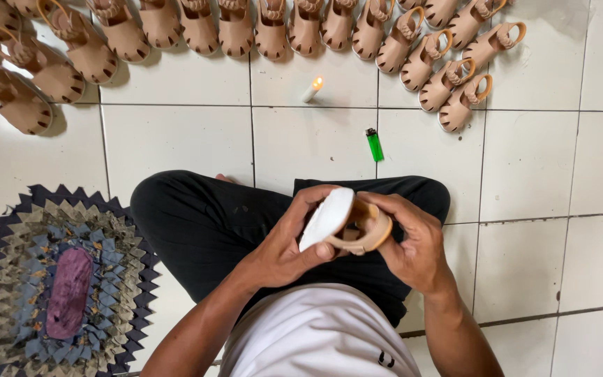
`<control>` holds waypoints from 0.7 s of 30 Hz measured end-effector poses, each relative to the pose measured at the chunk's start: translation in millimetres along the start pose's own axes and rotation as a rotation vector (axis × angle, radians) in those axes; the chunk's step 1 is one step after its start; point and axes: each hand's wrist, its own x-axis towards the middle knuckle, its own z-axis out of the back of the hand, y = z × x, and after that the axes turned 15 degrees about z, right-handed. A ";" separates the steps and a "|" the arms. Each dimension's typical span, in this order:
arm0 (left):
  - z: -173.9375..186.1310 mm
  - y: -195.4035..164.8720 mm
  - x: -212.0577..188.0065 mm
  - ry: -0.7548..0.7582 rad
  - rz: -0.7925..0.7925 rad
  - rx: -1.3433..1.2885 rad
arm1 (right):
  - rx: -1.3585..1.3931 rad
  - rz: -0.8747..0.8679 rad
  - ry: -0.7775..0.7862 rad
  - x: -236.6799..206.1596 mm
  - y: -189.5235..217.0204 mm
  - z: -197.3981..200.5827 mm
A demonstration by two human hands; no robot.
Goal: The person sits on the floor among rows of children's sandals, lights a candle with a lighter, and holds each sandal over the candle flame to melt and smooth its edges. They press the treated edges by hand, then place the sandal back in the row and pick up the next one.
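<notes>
Small tan woven-strap sandal with white sole [343,222], clamped between left hand [284,244] and right hand [413,244] above lap; seemingly light, stiff-soled, straps pliable; best gripped along sole edges.

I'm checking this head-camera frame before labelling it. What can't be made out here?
- Sandal: the left hand and right hand cover parts of it; only its white sole and part of the tan upper show.
- Row of sandals: the top edge cuts off their far ends; the left edge cuts those at far left.
- Patchwork mat: cut by the left and bottom edges.
- Green lighter: too small for detail.
</notes>
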 end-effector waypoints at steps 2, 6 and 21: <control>-1.2 -2.6 -2.3 0.000 -0.050 0.078 | -0.038 0.041 0.024 1.9 4.0 4.4; -2.2 -3.8 -0.4 0.001 -0.140 0.146 | -0.168 0.105 0.085 7.4 5.5 8.0; -9.8 3.8 0.5 0.016 -0.197 0.194 | -0.121 0.239 0.009 -4.9 -7.9 -0.3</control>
